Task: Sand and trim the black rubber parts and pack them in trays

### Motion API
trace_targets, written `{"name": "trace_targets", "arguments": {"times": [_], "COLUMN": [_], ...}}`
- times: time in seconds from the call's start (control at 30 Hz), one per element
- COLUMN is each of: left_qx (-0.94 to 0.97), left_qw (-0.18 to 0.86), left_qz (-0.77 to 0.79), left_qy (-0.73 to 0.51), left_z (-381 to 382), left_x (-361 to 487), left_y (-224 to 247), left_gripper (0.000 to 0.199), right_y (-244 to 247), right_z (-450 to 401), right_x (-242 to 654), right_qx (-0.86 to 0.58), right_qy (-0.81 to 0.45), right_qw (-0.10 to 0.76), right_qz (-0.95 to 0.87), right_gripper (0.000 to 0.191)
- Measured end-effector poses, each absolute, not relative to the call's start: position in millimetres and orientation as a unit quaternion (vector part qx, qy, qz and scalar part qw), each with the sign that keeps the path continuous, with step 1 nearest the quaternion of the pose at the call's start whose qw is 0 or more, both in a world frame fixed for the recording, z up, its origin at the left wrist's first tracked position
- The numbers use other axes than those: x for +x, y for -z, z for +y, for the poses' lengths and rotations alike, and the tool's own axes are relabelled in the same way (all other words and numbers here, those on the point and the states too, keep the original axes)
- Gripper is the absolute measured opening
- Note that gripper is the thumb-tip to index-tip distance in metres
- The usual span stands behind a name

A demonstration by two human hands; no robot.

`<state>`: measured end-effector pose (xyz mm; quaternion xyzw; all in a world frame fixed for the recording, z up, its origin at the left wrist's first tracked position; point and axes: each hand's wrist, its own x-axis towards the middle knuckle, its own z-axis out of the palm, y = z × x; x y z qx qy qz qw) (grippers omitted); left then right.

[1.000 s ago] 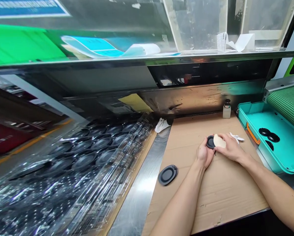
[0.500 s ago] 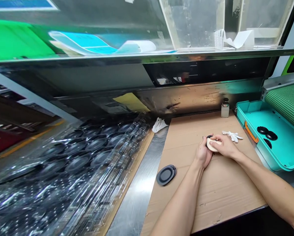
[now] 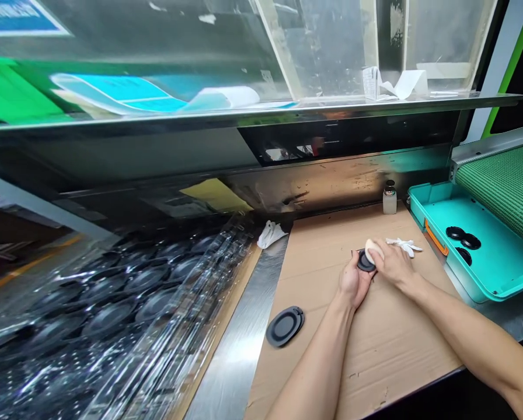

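A black rubber ring (image 3: 365,262) is held just above a cardboard sheet (image 3: 401,361).
The ring is gripped by the left hand (image 3: 355,284), and a cream sponge (image 3: 374,251) is gripped by the right hand (image 3: 393,265) and pressed on it. A black oval ring (image 3: 285,326) is lying near the hands. A white cloth (image 3: 402,246) is beside the right hand, and black rings (image 3: 455,233) are seen in a teal tray (image 3: 493,269).
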<state>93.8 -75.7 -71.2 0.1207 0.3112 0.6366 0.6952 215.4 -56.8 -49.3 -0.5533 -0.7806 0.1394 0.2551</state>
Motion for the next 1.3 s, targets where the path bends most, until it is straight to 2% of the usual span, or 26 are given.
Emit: {"name": "trace_targets", "arguments": {"times": [0.3,0.7,0.83,1.03,1.23,1.3], "left_qx": [0.127,0.104,0.094,0.054,0.051,0.074], "left_qw": [0.688,0.696,0.688,0.701,0.702,0.702], "left_qz": [0.32,0.325,0.324,0.285,0.272,0.269], "left_qy": [-0.639,-0.631,-0.642,-0.651,-0.656,-0.656], "left_z": [-78.9,-78.5,-79.8,-82.0,-79.5,-79.5], "left_x": [96.0,94.0,90.3,72.2,77.5,86.3], "left_y": [71.5,70.4,66.7,60.1,62.5,62.6], "left_gripper": [0.04,0.039,0.037,0.046,0.033,0.029], "right_y": [39.3,46.8,46.7,53.3,57.3,58.3], "right_z": [-64.9,-67.4,-54.2,-50.9,-54.8,-62.2], "right_x": [209.1,212.6,231.0,247.9,237.5,228.9], "right_qx": [-0.618,-0.571,-0.623,-0.589,-0.543,-0.515], "right_qy": [-0.081,-0.095,-0.099,-0.114,-0.183,-0.227], "right_qw": [0.177,0.178,0.208,0.284,0.365,0.388], "right_qz": [-0.762,-0.796,-0.747,-0.748,-0.734,-0.73], "right_gripper": [0.045,0.042,0.044,0.043,0.046,0.041]}}
